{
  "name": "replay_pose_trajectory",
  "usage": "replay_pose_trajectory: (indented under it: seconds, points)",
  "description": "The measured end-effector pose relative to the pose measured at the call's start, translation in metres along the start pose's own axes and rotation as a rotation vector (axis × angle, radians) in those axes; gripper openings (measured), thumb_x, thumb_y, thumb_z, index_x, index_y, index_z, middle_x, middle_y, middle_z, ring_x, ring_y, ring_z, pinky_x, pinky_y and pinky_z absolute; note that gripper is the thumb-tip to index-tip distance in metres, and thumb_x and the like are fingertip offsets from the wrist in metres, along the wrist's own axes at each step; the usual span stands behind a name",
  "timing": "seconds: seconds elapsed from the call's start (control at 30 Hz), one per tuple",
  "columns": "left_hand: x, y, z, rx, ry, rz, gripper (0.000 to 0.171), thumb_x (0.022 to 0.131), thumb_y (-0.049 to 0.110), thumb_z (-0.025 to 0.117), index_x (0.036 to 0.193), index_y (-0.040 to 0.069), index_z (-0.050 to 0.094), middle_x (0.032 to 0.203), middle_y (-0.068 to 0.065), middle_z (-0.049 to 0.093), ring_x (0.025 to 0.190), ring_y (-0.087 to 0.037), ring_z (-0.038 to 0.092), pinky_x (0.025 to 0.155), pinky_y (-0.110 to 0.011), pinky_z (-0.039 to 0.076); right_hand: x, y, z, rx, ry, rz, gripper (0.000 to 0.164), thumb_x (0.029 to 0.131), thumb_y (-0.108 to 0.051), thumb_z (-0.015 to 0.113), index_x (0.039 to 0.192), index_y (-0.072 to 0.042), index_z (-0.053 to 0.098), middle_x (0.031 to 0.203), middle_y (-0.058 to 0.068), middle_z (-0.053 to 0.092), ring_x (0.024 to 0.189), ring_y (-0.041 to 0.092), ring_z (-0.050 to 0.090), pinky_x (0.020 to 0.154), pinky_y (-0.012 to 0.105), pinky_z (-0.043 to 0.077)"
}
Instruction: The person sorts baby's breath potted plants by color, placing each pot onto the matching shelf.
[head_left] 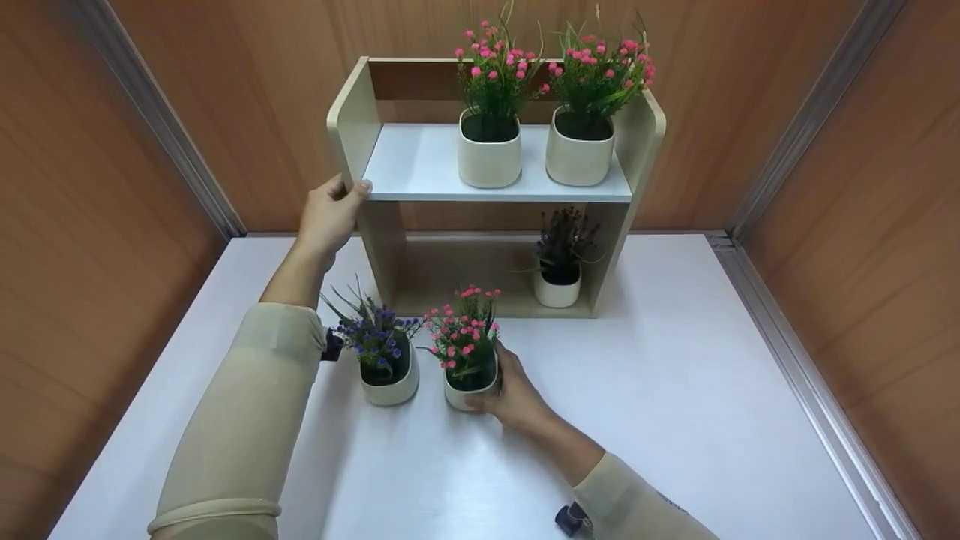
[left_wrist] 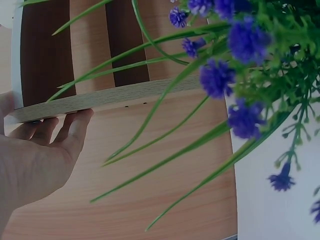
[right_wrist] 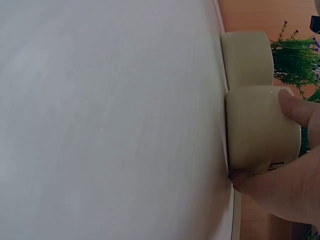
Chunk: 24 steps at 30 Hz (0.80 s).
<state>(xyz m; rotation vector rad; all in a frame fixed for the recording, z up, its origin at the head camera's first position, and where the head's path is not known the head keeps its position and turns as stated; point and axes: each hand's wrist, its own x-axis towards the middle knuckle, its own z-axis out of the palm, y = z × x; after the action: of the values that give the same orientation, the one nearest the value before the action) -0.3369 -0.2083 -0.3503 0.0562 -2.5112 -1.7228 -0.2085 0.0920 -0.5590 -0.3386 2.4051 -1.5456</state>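
Observation:
A two-tier shelf (head_left: pixel 495 193) stands at the back of the table. My left hand (head_left: pixel 328 214) holds its left side panel (left_wrist: pixel 115 95) at the height of the upper board, the fingers on the panel's outer face. In front of the shelf, my right hand (head_left: pixel 517 391) grips a white pot of pink flowers (head_left: pixel 463 337), thumb on the near side and fingers round the right. The right wrist view shows this pot (right_wrist: pixel 260 130) with dark lettering, its base right at the tabletop. Left of it stands a white pot of purple flowers (head_left: pixel 386 360).
Two white pots of pink flowers (head_left: pixel 489 157) (head_left: pixel 580 156) stand on the upper board. A pot with a dark plant (head_left: pixel 559 289) sits at the right of the lower tier. Wood panels (head_left: pixel 847 187) enclose the white table (head_left: pixel 675 390) on the sides and back.

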Motion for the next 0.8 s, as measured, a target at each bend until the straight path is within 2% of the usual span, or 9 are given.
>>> replay_pose_trajectory:
  seconds: [0.23,0.47,0.67,0.8]
  points:
    - [0.000,-0.001,0.000,-0.008,-0.001,0.012,0.064,0.112,0.045,0.056,0.168,0.017,0.041,0.173,-0.015,0.044,0.158,-0.038,0.046,0.129,-0.057,0.040,0.002,-0.005,-0.002,0.089,-0.027,0.006,0.112,0.092,-0.023,0.089,0.175,-0.014,0.014,0.178,0.025,0.019,0.166,0.046,0.023,0.135,0.060,0.024]
    - [-0.002,-0.003,0.000,-0.010,0.006,0.018,0.065,0.112,0.045,0.056,0.168,0.017,0.041,0.173,-0.016,0.043,0.158,-0.039,0.045,0.129,-0.058,0.040,0.005,-0.014,-0.008,0.118,0.005,0.015,0.111,0.092,-0.023,0.089,0.175,-0.014,0.016,0.178,0.022,0.022,0.165,0.046,0.027,0.135,0.058,0.028]
    - [-0.001,-0.003,0.000,-0.012,0.009,0.010,0.065,0.112,0.045,0.057,0.169,0.017,0.040,0.175,-0.015,0.041,0.160,-0.038,0.043,0.129,-0.060,0.038,0.008,-0.038,-0.019,0.145,0.022,0.041,0.110,0.092,-0.023,0.089,0.175,-0.019,0.016,0.180,0.016,0.021,0.168,0.041,0.025,0.135,0.054,0.030]
    - [0.000,-0.003,0.001,-0.005,0.014,0.013,0.065,0.112,0.044,0.057,0.169,0.018,0.040,0.175,-0.014,0.041,0.161,-0.038,0.041,0.130,-0.061,0.038,0.014,-0.058,-0.028,0.117,0.049,0.024,0.108,0.092,-0.023,0.090,0.174,-0.024,0.020,0.181,0.012,0.022,0.169,0.038,0.024,0.134,0.053,0.031]
